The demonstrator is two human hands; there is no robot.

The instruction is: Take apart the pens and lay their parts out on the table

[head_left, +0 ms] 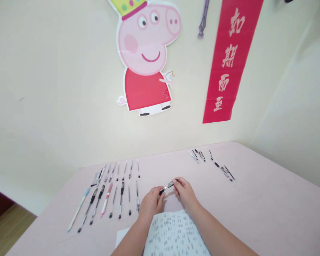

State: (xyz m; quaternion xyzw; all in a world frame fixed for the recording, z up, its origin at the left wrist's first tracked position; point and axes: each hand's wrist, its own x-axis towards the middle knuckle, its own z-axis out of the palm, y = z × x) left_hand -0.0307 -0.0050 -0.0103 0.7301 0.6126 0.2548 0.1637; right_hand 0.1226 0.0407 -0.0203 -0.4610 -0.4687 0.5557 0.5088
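Ideally, with left hand (150, 202) and right hand (186, 193) pinching opposite ends of one pen (165, 187), pull or push straight along its eight-to-two o'clock line.

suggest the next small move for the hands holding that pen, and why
Perhaps brace the pen with the left hand and gently work its other end with the right hand: the two hands grip opposite ends, so one can steady while the other moves. Whether the pen's parts are fully joined is too small to tell.
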